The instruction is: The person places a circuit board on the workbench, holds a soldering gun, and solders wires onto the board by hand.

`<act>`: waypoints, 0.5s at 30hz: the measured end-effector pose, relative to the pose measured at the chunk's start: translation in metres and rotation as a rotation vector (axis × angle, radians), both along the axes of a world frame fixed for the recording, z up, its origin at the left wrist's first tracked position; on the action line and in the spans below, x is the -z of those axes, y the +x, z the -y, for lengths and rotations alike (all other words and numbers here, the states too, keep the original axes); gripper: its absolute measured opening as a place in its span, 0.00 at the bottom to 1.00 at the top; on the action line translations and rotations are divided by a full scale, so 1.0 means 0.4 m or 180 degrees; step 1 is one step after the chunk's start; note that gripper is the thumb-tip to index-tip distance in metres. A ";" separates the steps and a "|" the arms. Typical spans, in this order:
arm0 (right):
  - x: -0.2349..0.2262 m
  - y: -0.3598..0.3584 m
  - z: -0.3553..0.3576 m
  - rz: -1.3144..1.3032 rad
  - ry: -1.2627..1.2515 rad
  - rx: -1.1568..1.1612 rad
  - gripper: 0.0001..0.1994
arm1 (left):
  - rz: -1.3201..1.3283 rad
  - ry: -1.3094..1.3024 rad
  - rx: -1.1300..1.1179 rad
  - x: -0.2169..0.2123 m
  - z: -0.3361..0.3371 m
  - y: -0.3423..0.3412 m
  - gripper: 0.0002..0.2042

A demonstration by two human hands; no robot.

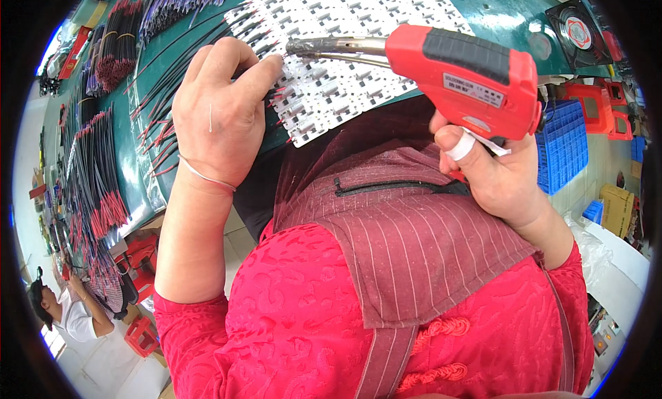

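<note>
My right hand (500, 168) is wrapped round the grip of a red and black soldering gun (458, 75), a strip of white tape round its thumb. The gun's dark tip (303, 47) points left, over the edge of a panel of white circuit boards (358, 26) and close to my left thumb. My left hand (221, 102) is closed in a pinch at the panel's left edge. Whatever its fingertips hold is hidden. Black wires with red ends (162, 133) run beneath this hand, and several reach the boards along that edge.
Bundles of wires (100, 171) lie on the green table (496, 16) at left. A black fan (578, 32) stands at the far right, with a blue crate (562, 147) and red stools (600, 109) below. Another person (72, 313) works at lower left.
</note>
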State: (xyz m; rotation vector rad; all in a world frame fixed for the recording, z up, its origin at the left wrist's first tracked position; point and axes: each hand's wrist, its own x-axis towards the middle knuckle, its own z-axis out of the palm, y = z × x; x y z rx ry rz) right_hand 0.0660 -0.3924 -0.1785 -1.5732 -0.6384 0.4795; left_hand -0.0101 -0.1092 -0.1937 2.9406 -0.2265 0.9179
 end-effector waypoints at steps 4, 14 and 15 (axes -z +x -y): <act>-0.020 -0.007 -0.005 0.0015 -0.0212 -0.0103 0.09 | 0.0037 0.0020 0.0025 0.004 -0.003 0.002 0.14; -0.018 -0.007 -0.006 -0.0135 0.0234 0.0129 0.14 | 0.0007 0.0015 0.0010 -0.003 0.002 -0.002 0.14; -0.018 -0.008 -0.006 -0.0156 0.0271 0.0139 0.14 | -0.0034 -0.0020 0.0009 -0.003 0.001 -0.003 0.14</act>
